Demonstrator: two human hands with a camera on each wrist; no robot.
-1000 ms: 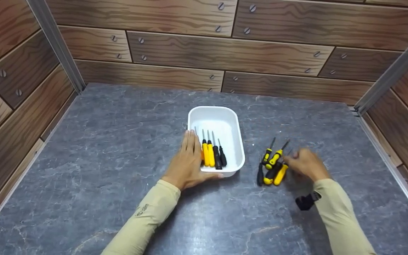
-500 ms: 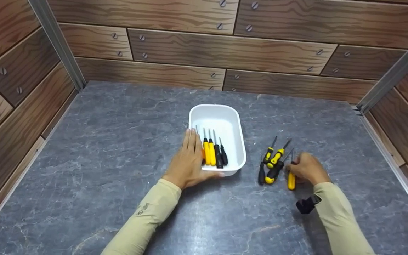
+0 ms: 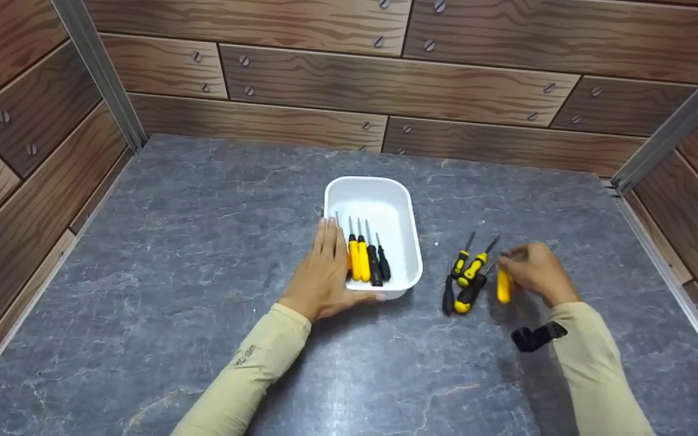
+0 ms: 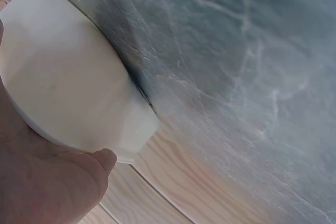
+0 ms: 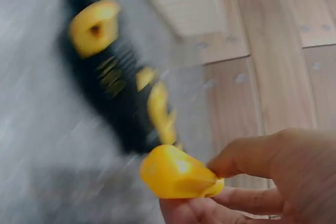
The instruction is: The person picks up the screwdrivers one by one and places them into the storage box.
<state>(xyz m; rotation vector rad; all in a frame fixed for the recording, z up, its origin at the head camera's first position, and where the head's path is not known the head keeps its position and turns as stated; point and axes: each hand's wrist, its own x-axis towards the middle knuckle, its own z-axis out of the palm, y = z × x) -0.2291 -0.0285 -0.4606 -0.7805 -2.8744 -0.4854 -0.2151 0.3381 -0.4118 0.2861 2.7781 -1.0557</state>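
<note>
A white tray point(image 3: 414, 248) holds a row of screwdrivers: an orange-handled one partly hidden by my fingers, two yellow ones point(image 3: 359, 259) and two black ones point(image 3: 375, 266). My left hand point(image 3: 317, 275) rests against the tray's left side with straight fingers, its thumb along the near wall. To the right, my right hand point(image 3: 540, 272) pinches a yellow-handled screwdriver point(image 3: 503, 287) between thumb and fingers, handle end pointing toward me; its shaft is mostly hidden by the hand. Just left of it lie several loose screwdrivers, among them a thick black-and-yellow one point(image 3: 469, 297).
A black screwdriver point(image 3: 448, 297) and two short yellow-and-black ones point(image 3: 475, 266) lie in the loose group. The grey marbled tabletop point(image 3: 203, 242) ends at wood-patterned walls point(image 3: 300, 79) at the back and sides.
My right hand has picked the yellow-handled screwdriver out of the loose group, drawing it to the right and then slightly away from me. The left hand and tray stay in place.
</note>
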